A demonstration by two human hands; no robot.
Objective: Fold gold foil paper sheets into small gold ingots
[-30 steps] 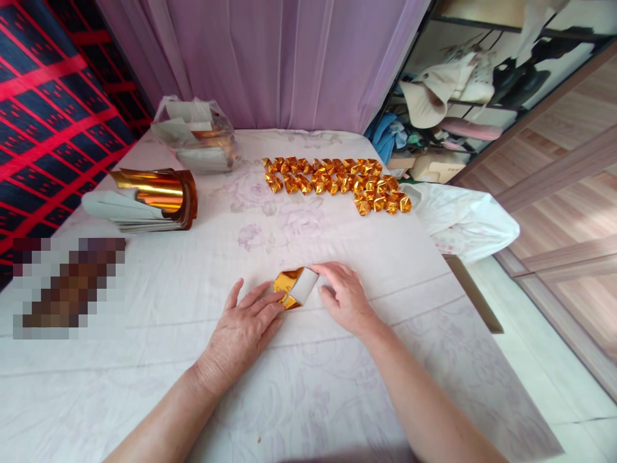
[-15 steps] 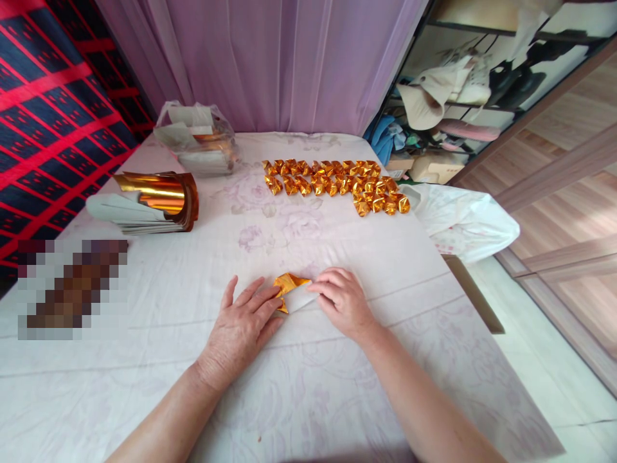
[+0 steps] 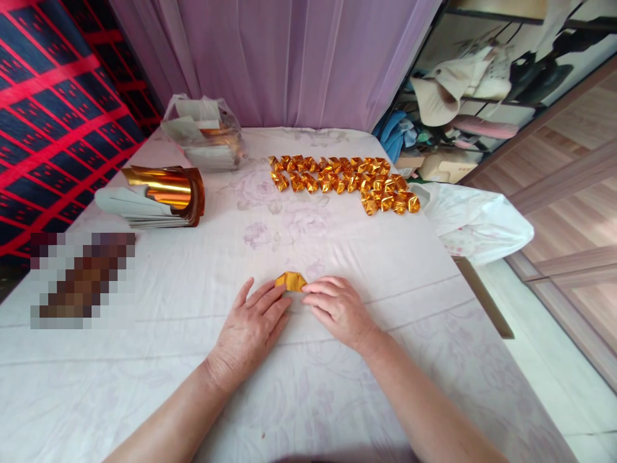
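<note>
your left hand (image 3: 250,328) lies flat, palm down, on the white floral cloth (image 3: 337,386), fingers spread & relaxed, not clenched. its fingertips (image 3: 282,294) press on the near-left edge of the small gold foil piece (image 3: 290,281). your right hand (image 3: 340,308) is on the other side of that piece, fingers curled loosely w/ the tips (image 3: 308,289) touching its right end. neither hand lifts it; both just pin it against the cloth. can't tell if any part of the piece is tucked under the fingers.

taking the gold foil piece as the landmark: it sits on the cloth right btwn your two hands, folded into a compact wad, gold side up, only the far half showing past your fingertips.

far beyond it & a bit to the right, a cluster of finished gold folded pieces (image 3: 344,181) lies in rough rows. far left of the piece, a stack of gold foil sheets (image 3: 161,196) curls up at one end, white backing showing. beyond that stack, further from the piece, a clear plastic bag (image 3: 205,132) holds more sheets. left of the piece, nearer to you, there's a blurred-out patch (image 3: 81,276); can't tell what it is. well to the right of the piece, a white plastic bag (image 3: 477,222) hangs at the cloth's edge. straight behind everything, a purple curtain (image 3: 289,58).
</note>
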